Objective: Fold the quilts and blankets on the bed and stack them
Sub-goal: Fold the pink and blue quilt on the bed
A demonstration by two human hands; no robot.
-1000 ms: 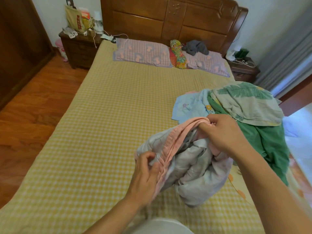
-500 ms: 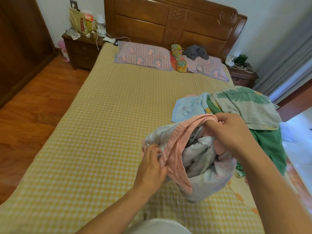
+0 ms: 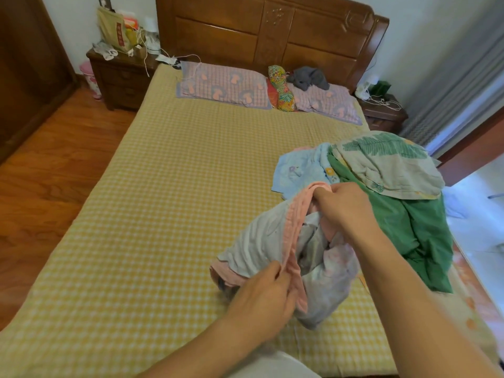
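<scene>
A crumpled grey blanket with a pink border (image 3: 261, 241) is bunched above the yellow checked bed (image 3: 163, 214). My left hand (image 3: 263, 298) pinches the pink border at its near end. My right hand (image 3: 343, 208) grips the same border farther up, so the edge stretches between both hands. Behind them lies a heap: a green quilt (image 3: 417, 236), a cream leaf-print blanket (image 3: 387, 165) on top of it, and a light blue blanket (image 3: 300, 170) at its left.
Two pink pillows (image 3: 226, 85) lie by the wooden headboard (image 3: 272, 36), with a floral cushion (image 3: 282, 90) and a grey cloth (image 3: 311, 77) between them. Cluttered nightstands (image 3: 120, 77) flank the bed. Wooden floor (image 3: 54, 165) lies left; curtains (image 3: 458, 83) hang right.
My left hand has slid along the pink border toward me, and the grey blanket has spread out a little between my hands. The camera has tilted slightly.
</scene>
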